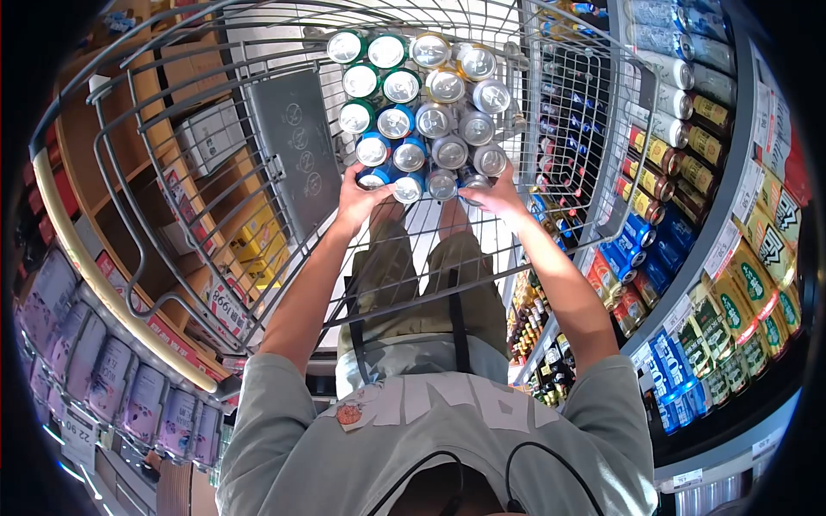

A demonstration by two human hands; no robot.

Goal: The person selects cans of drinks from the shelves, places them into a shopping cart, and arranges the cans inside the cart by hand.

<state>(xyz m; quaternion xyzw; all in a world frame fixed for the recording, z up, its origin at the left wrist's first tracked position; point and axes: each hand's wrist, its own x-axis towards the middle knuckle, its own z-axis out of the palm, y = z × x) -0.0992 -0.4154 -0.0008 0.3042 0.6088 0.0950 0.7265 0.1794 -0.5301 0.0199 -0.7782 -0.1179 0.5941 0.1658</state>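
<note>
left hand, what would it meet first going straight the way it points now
The left hand would likely meet the nearest row's leftmost can, which it seems to touch, though depth is unclear.

Drink cans fill the shelves (680, 301) at right; a wooden rack (116, 185) stands at left.

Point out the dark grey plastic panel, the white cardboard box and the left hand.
Dark grey plastic panel (291, 148), head view, flat face.
White cardboard box (211, 135), head view, side.
Left hand (360, 201), head view, middle.
</note>
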